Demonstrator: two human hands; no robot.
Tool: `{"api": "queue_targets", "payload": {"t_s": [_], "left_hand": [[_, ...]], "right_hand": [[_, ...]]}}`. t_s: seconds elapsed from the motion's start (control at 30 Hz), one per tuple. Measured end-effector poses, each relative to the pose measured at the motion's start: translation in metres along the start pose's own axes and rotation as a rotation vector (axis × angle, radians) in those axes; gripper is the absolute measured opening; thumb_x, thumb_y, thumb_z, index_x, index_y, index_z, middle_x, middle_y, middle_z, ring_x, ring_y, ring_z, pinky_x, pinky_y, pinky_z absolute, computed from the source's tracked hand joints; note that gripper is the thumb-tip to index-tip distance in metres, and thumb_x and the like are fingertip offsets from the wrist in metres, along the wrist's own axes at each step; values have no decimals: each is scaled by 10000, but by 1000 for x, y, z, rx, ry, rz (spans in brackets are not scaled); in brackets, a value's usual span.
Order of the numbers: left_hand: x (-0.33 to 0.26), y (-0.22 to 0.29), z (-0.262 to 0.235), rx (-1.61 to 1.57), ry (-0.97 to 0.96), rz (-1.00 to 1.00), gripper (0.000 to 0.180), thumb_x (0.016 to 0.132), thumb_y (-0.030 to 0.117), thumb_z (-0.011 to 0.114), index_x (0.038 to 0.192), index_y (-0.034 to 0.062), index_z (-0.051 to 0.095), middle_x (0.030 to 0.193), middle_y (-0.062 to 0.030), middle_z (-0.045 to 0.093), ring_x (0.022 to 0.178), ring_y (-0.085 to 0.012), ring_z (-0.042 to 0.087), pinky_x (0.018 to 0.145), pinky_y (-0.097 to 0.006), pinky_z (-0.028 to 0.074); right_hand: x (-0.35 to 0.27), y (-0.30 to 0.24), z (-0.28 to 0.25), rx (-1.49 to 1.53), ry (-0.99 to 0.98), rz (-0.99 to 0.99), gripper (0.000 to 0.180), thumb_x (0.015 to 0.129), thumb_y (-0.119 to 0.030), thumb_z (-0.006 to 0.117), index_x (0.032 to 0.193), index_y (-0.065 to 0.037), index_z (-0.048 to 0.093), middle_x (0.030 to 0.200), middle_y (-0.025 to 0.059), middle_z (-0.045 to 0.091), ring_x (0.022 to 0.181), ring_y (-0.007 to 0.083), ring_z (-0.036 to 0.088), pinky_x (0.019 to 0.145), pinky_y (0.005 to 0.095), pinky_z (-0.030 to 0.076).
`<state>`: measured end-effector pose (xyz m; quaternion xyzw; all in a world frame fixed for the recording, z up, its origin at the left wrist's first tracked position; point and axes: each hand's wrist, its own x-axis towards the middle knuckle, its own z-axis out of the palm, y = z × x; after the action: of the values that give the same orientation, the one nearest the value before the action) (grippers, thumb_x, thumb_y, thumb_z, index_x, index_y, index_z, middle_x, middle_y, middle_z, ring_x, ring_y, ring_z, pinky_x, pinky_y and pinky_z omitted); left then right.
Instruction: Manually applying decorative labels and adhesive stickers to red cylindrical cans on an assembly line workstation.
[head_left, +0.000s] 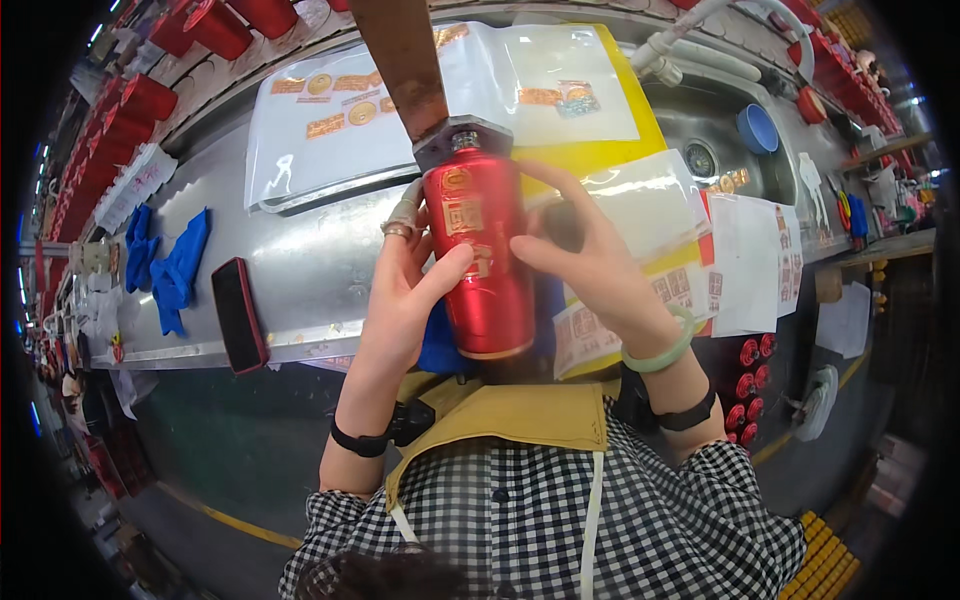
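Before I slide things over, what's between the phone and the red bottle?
In the head view: metal worktop beside the phone, then the left hand on the red bottle.

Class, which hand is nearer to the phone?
Left. The left hand is right of the phone, on the red bottle; the right hand is farther right, at the bottle's right side.

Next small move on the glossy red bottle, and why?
I'd probably press along the lower gold decal with the left hand: its thumb rests at the decal's edge, while the right hand flanks the glossy red bottle.
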<state>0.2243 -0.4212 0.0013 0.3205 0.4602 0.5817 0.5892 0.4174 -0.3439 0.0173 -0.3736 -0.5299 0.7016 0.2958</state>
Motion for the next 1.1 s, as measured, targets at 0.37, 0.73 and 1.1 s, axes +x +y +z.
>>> {"api": "queue_targets", "payload": {"t_s": [0.37, 0.73, 1.1], "left_hand": [[-1, 0, 1, 36, 31, 5, 771, 944, 83, 711, 1577, -5, 279, 1505, -160, 446, 1398, -252, 455, 1152, -420, 407], [0, 1, 3, 54, 43, 4, 748, 954, 79, 701, 1571, -8, 287, 1487, -152, 462, 1377, -240, 476, 1143, -406, 421], [11, 4, 15, 108, 94, 50, 844, 915, 86, 757, 1583, -15, 250, 1449, -148, 481, 1315, -232, 522, 1072, -383, 491]], "right_hand": [[6, 2, 0, -1, 5, 8, 702, 897, -86, 758, 1515, -79, 426, 869, -35, 504, 795, 47, 471, 752, 218, 420], [7, 1, 2, 15, 29, 35, 744, 889, -136, 800, 1522, -74, 414, 878, -34, 488, 800, 49, 460, 779, 221, 431], [-16, -5, 4, -362, 208, -147, 370, 1005, -107, 626, 1337, -12, 494, 1041, 144, 639, 937, 215, 641, 835, 354, 504]]}}
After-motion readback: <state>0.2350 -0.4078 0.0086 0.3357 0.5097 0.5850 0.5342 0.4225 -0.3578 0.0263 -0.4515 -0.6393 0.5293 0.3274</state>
